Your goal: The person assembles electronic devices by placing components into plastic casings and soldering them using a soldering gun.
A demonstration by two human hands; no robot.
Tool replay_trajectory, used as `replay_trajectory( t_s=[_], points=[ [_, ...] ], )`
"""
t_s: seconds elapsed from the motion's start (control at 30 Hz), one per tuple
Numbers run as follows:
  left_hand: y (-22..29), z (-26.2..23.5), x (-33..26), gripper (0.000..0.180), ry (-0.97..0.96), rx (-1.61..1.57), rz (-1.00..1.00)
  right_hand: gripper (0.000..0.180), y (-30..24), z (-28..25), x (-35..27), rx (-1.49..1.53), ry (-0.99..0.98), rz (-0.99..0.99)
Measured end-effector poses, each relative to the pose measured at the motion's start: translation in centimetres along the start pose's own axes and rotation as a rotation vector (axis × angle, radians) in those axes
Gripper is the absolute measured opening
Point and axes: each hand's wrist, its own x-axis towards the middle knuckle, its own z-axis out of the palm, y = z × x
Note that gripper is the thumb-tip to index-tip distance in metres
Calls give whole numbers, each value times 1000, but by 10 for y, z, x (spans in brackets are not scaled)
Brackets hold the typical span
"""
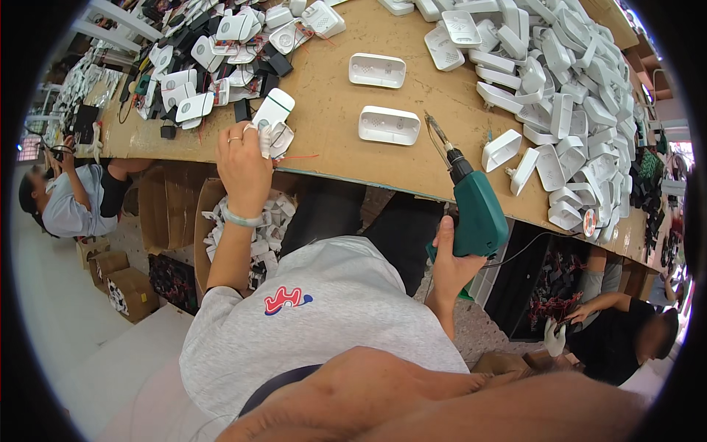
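My left hand (pixel 245 168), with white covers on some fingertips, is at the table's near edge. Its fingers close on a white plastic cover (pixel 275 109) that has a round part and thin red wires; the fingertips partly hide it. My right hand (pixel 451 271) is wrapped round the handle of a green pistol-grip soldering gun (pixel 480 214). The gun's thin metal tip points up and left over the table. Left of that tip lies a white plastic shell (pixel 389 126), hollow side up, with a second white shell (pixel 377 71) beyond it.
White shells (pixel 567 110) are heaped at the right of the table (pixel 331 110). Wired covers and black parts (pixel 221 59) crowd the left. A solder spool (pixel 589 222) sits at the right edge. Below stands a box of white parts (pixel 213 214). Other people work at both sides.
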Motion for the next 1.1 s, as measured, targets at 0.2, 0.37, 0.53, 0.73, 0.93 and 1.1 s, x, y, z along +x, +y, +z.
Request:
replay_trajectory(
  t_s=[0.2, 0.37, 0.53, 0.73, 0.93, 1.1],
  points=[
    [13, 3, 5, 28, -18, -434, 334, 24, -3, -4, -2, 15, 33, 25],
    [71, -3, 8, 22, -99, -842, 101, 25, 1, -12, -4, -9, 21, 39],
    [95, 13, 8, 27, -218, -1121, -89, 24, 11, -18, -3, -42, 47, 17],
    [101, 18, -7, 49, -274, -749, 265, 25, 15, -21, -4, -20, 24, 91],
    [117, 29, -16, 31, -94, -780, 271, 21, 16, -20, -2, -32, -14, 93],
    [134, 51, 8, 17, 84, -653, 288, 18, 16, -20, -4, -104, -43, 107]
  ],
)
